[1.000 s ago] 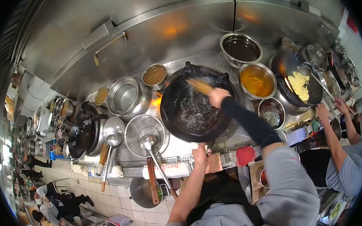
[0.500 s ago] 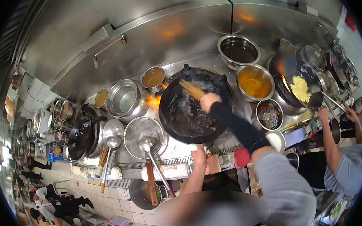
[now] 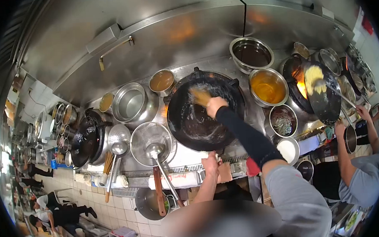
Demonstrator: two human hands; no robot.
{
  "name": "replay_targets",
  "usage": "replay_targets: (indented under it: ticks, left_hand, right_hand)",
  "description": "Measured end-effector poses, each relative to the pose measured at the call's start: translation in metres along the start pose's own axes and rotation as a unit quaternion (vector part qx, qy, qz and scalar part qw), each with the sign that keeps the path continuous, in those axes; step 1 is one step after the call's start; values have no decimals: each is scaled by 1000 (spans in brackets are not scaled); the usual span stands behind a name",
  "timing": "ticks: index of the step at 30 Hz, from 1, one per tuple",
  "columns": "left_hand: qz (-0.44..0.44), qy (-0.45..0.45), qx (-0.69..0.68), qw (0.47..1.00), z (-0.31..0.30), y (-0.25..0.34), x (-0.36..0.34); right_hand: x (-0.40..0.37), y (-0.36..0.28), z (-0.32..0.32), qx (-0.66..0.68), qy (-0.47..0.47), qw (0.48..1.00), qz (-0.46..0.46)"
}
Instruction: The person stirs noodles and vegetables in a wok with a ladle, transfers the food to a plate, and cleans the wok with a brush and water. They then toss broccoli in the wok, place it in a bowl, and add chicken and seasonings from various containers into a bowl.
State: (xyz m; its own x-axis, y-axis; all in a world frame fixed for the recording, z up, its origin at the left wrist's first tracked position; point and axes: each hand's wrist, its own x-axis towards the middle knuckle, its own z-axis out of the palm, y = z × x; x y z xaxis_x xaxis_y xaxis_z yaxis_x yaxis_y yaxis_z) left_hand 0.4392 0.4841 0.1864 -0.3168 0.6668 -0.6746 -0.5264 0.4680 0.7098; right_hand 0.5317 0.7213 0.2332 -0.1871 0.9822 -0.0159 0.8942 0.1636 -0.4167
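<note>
A large black wok [image 3: 198,126] with liquid in it sits on the burner in front of me. My right hand [image 3: 216,106], in a dark sleeve, is closed around a bamboo brush [image 3: 201,97] whose bristles are blurred over the wok's inside. At the wok's near rim, my left hand [image 3: 211,163] is wrapped round a white cloth [image 3: 212,154]. Just left of the wok, a ladle [image 3: 155,150] lies in a round strainer [image 3: 139,139].
Pots of dark liquid [image 3: 251,54] and yellow oil [image 3: 268,87] stand right of the wok. Farther right, a co-worker's hands [image 3: 340,128] hold a pan [image 3: 325,106] with yellow food over flames. A metal pot [image 3: 129,103] is at left.
My right hand and the brush have shifted slightly within the wok. The co-worker's pan has tilted up and its yellow food has moved up; the flame beside my wok has shrunk.
</note>
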Motion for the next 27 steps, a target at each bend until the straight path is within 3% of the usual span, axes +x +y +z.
replay_targets:
  ticks: [2, 4, 6, 9, 10, 12, 14, 16, 18, 20, 24, 26, 27]
  left_hand:
    - [12, 6, -6, 1000, -5, -12, 2]
    - [5, 19, -4, 1000, -3, -10, -4]
    - [11, 10, -6, 1000, -5, -14, 3]
    - [7, 2, -2, 1000, -5, -12, -3]
    - [9, 9, 4, 1000, -5, -9, -4]
    - [9, 0, 6, 1000, -4, -1, 0]
    - [2, -8, 10, 1000, -5, -2, -4]
    - [17, -18, 8, 1000, 1, 0, 0]
    - [19, -29, 13, 999, -8, -7, -4]
    - [12, -18, 13, 1000, -6, -4, -3]
    - [10, -16, 9, 1000, -11, -15, 3]
    - [-7, -26, 16, 1000, -10, -7, 0]
    - [-7, -18, 22, 1000, -5, 4, -11]
  right_hand:
    - [-40, -43, 23, -15, 6, 999, 30]
    - [-97, -42, 33, 32, 45, 997, -54]
    - [-154, -25, 18, 18, -54, 996, -65]
    - [-207, 38, -38, -102, -113, 972, -179]
    - [-197, 58, -63, -166, -143, 951, -219]
    - [-150, 78, -90, -258, 5, 950, -176]
    - [-43, 104, -67, -194, 78, 934, -288]
    - [-1, 48, -26, -171, -73, 982, -42]
    - [-36, 13, 32, -62, -4, 997, -47]
    - [-93, -6, 37, 42, 42, 997, -45]
    - [-181, 39, -3, 3, -39, 988, -149]
    - [-158, 78, -20, -97, -41, 991, -88]
    - [-127, 79, -17, -58, 37, 994, -83]
